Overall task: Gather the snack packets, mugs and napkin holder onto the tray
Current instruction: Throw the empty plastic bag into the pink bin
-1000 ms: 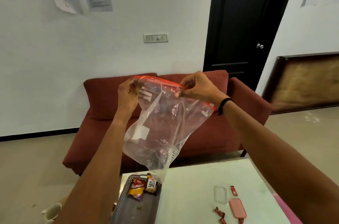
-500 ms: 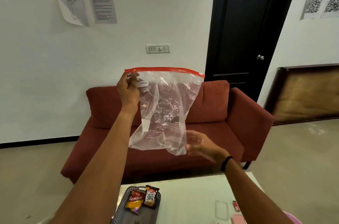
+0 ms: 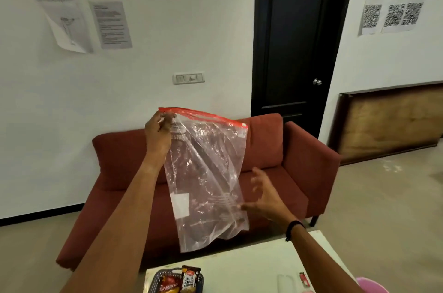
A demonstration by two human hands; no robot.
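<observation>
1. The left hand [image 3: 158, 132] is raised and pinches the top left corner of a clear zip bag [image 3: 206, 172], just under its red seal strip [image 3: 203, 114].
2. The right hand [image 3: 266, 199] is lower and to the right of the left one, its fingers spread and relaxed; the thumb side touches the bag's lower right edge, and it grips nothing. A dark band [image 3: 293, 229] circles its wrist.
3. The bag hangs down from the left hand, slack and crumpled, its bottom edge above the near white counter [image 3: 251, 268]. Whether anything is inside cannot be told.
4. Below both hands, at the near left end of the counter, stands a dark mesh tray [image 3: 153, 279], cut off by the frame edge. Two snack packets lie in it: a red and yellow one [image 3: 169, 286] and, touching its right side, a dark one marked salted peanuts [image 3: 190, 279].
5. Below the right hand's forearm, a small red packet [image 3: 304, 278] lies on the counter, well apart from the tray.
6. Beyond the hands stands a red sofa [image 3: 287, 153] against a white wall [image 3: 143, 77], with a black door [image 3: 297, 41] further right.
</observation>
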